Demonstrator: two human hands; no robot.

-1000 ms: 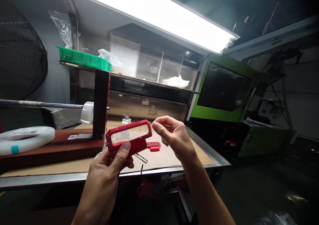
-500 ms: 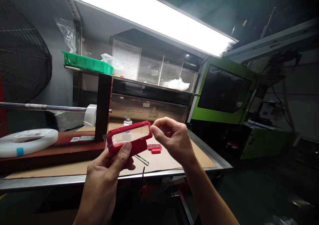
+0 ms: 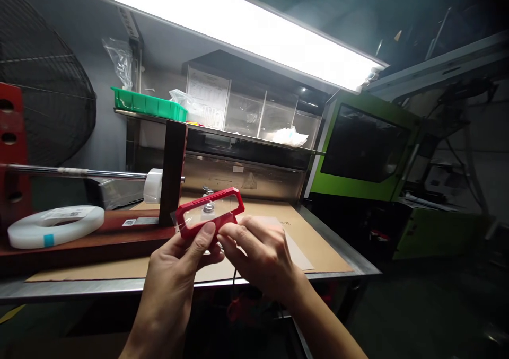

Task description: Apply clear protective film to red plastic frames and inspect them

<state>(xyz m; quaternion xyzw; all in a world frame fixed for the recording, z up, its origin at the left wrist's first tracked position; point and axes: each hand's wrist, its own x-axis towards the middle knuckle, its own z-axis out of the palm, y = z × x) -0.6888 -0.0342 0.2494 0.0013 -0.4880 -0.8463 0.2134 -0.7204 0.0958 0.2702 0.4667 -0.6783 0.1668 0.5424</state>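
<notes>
My left hand (image 3: 177,266) grips a red plastic frame (image 3: 210,195) by its lower left part, thumb on the front. The frame is tilted, its right end higher. Clear film (image 3: 220,205) spans the window and juts slightly past the left end. My right hand (image 3: 266,253) has its fingers bent together at the frame's lower right edge, touching it; the fingertips are partly hidden. Through the window, a small bottle (image 3: 208,209) with a metal top shows on the table behind.
On the left, a film roll (image 3: 24,236) lies on a reddish-brown stand (image 3: 131,237). A smaller white roll (image 3: 152,185) hangs on a metal rod (image 3: 111,174) by a dark post (image 3: 173,173). Cardboard (image 3: 318,245) covers the table. A green tray (image 3: 149,104) sits on the shelf above.
My right hand has moved left and down, from the frame's right end to its lower right edge. The red part and stick on the table are now hidden. The view has shifted slightly.
</notes>
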